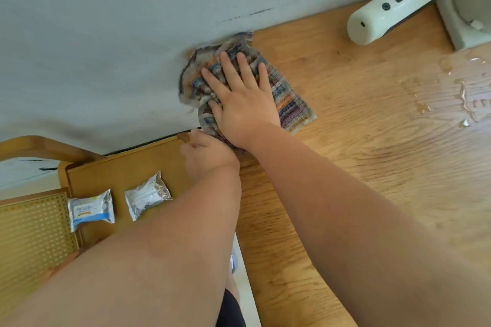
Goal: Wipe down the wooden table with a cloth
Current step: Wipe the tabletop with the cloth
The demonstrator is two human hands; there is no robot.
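Observation:
A striped multicoloured cloth [289, 103] lies bunched on the wooden table [358, 167], in its far left corner against the pale wall. My right hand [241, 98] presses flat on the cloth, fingers straight and spread toward the wall. My left hand [210, 154] is at the table's left edge, touching the near end of the cloth. It is blurred and its fingers curl out of sight, so I cannot tell whether it holds anything.
Water [462, 93] is pooled on the table at the right. A white appliance [398, 2] stands at the far right corner. Left of the table a lower wooden surface [111, 175] carries two foil packets [91, 208] [147, 196]. A cane panel [32, 228] lies further left.

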